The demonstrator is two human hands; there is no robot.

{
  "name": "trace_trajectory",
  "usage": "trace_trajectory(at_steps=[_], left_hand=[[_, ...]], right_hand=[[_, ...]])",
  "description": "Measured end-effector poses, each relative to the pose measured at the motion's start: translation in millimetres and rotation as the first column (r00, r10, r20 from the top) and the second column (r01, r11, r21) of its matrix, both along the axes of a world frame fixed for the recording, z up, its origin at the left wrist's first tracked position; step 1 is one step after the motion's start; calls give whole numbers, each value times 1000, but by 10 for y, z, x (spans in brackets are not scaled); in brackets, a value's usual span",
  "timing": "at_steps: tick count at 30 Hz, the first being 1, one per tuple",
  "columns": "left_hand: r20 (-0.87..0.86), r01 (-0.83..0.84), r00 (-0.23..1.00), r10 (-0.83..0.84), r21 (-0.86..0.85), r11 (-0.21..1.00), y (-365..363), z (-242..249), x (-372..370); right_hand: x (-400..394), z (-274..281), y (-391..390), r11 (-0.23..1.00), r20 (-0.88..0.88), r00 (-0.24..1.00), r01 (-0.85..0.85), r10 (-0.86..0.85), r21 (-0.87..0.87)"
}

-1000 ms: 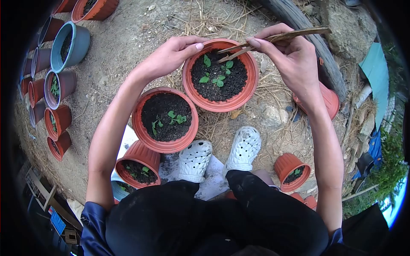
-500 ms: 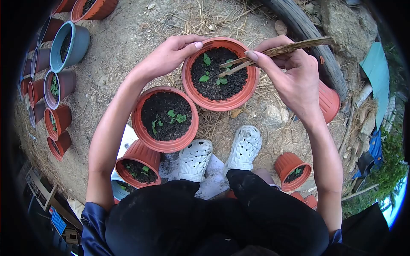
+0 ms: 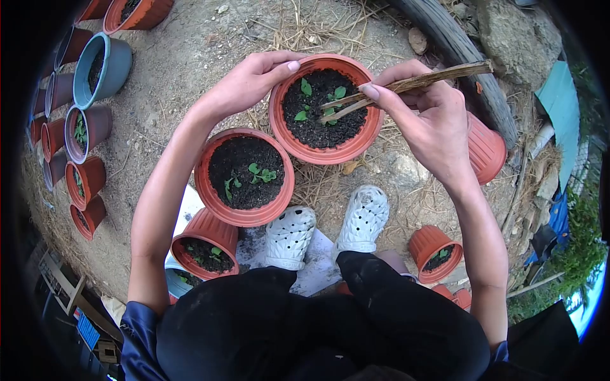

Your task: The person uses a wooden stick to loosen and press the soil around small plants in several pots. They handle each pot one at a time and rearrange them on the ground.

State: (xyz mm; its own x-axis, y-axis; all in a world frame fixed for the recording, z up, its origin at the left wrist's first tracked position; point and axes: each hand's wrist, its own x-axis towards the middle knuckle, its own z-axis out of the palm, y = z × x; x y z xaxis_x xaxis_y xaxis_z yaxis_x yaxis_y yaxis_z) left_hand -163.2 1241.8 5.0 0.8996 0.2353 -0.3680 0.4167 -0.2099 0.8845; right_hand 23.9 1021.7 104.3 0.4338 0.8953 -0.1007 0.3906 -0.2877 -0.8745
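Note:
An orange pot (image 3: 325,154) of dark soil with several small green seedlings stands at the upper middle. My left hand (image 3: 264,76) grips its upper left rim between thumb and fingers. In my right hand (image 3: 422,105) is a split wooden stick (image 3: 438,75), pinched over the pot's right rim. The stick's two thin tips are over the soil beside the seedlings; whether they touch the soil I cannot tell. Below and to the left, a second orange pot (image 3: 246,218) holds soil with two seedlings; neither hand touches it.
Rows of pots, one a blue pot (image 3: 114,68), stand at the left. Tilted orange pots (image 3: 219,230) lie near my legs, and another pot (image 3: 424,244) is at lower right. An orange pot (image 3: 486,151) lies by my right wrist. A log (image 3: 454,47) and a rock (image 3: 518,41) are at upper right.
My right hand has moved slightly left and down, bringing the stick's tips further left and lower over the soil. My left hand keeps its place on the rim.

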Motion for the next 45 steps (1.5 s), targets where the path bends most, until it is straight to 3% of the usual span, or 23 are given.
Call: trace_trajectory(at_steps=[2,4,11,13,18,20,25,28,30,33,38,42,44,45], left_hand=[[9,-7,1000,7,41,999,-4,-11,-6],[6,-12,1000,12,37,999,-11,-11,-9],[3,-14,1000,14,5,1000,-19,39,-11],[4,-10,1000,10,10,1000,-9,18,-16],[33,-1,999,1,2,1000,-1,-11,-12],[36,0,999,0,15,1000,-1,-17,-19],[41,-8,999,7,19,1000,-16,-10,-17],[38,-3,999,3,13,1000,-12,3,-17],[43,1,999,-1,6,1000,-8,2,-16],[57,3,998,-4,18,1000,-2,-36,-11],[66,0,998,-1,11,1000,1,-50,-35],[52,3,999,-4,12,1000,0,-30,-31],[65,10,998,-12,32,999,6,-55,-26],[66,12,998,-14,32,999,6,-54,-25]], right_hand=[[-2,2,-5,998,-69,998,-15,11,-67],[11,-85,-8,998,-2,1000,14,-14,63],[-6,14,-59,996,-21,996,-91,92,23],[-27,19,-58,994,137,988,-84,74,71],[-168,8,-33,980,162,979,-148,126,130],[-212,-46,-12,950,168,975,-187,147,250],[-213,-41,-27,961,239,952,-232,192,151],[-174,48,-26,976,210,970,-159,126,146],[-142,96,-22,969,166,961,-234,219,75],[-224,-26,27,956,78,961,-274,267,107],[-317,-100,31,972,61,979,-203,197,121],[-300,-186,57,967,118,992,-76,48,242],[-307,-127,69,994,-49,999,24,-19,105],[-307,-183,83,994,-48,999,26,-21,105]])
